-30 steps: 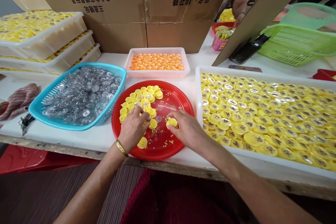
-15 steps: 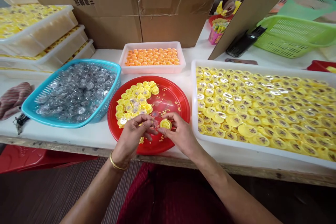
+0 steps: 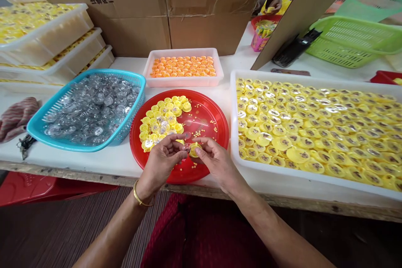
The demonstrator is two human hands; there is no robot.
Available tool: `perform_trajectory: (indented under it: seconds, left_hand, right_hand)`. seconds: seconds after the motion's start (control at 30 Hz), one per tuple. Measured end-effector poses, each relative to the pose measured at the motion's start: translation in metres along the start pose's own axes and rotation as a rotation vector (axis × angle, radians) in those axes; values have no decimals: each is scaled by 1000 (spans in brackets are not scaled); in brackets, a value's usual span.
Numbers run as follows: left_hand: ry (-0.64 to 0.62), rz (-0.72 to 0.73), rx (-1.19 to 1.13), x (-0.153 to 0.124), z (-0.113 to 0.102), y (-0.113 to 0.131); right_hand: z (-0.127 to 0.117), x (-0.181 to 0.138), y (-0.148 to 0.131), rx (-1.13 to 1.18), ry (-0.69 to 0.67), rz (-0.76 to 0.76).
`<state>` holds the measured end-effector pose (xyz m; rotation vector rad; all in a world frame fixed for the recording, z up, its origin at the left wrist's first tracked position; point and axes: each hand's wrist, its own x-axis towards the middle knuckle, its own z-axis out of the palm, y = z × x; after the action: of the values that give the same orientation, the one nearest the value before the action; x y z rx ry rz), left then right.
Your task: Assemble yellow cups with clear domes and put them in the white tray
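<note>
Over the near part of a round red tray, my right hand pinches a small yellow plastic cup-shaped piece between thumb and fingers. My left hand is closed against the left side of that piece, with a small clear disc-like cover showing at its fingertips. How far the cover is gripped is partly hidden by the fingers. Many like yellow pieces lie in the left half of the tray, some topped with shiny clear covers. Tiny pale pellets are scattered over its right half.
At left stands a blue basket of clear covers; at right, a white bin of yellow pieces. Behind are a tray of orange pieces and a cardboard box. Stacked bins stand far left. A co-worker's hand shows beyond.
The left fingers have closed in from the left to meet the yellow piece. The piece has tipped in the right hand, and the right thumb now lies across it.
</note>
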<state>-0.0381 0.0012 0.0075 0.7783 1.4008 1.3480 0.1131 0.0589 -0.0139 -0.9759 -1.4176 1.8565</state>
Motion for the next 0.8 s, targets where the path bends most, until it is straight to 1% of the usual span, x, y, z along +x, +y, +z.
perform_trajectory:
  seconds: [0.13, 0.3, 0.43, 0.53, 0.6, 0.7, 0.8]
  left_hand:
    - [3, 15, 13, 0, -1, 1]
    - [25, 46, 3, 0, -4, -5]
    - [48, 125, 66, -1, -7, -7]
    - [32, 186, 112, 0, -9, -7]
    - [12, 208, 101, 0, -10, -7]
    - [-21, 194, 37, 0, -11, -9]
    - [-28, 129, -11, -2, -8, -9]
  right_hand:
    - [-2, 0, -1, -23, 4, 14]
    - [-4, 2, -1, -22, 11, -25]
    - [-5, 3, -1, -76, 1, -15]
    - [-5, 3, -3, -57, 4, -10]
    - [-4, 3, -3, -37, 12, -8]
    - [-4, 4, -3, 2, 12, 0]
    - [-4, 5, -2, 35, 13, 0]
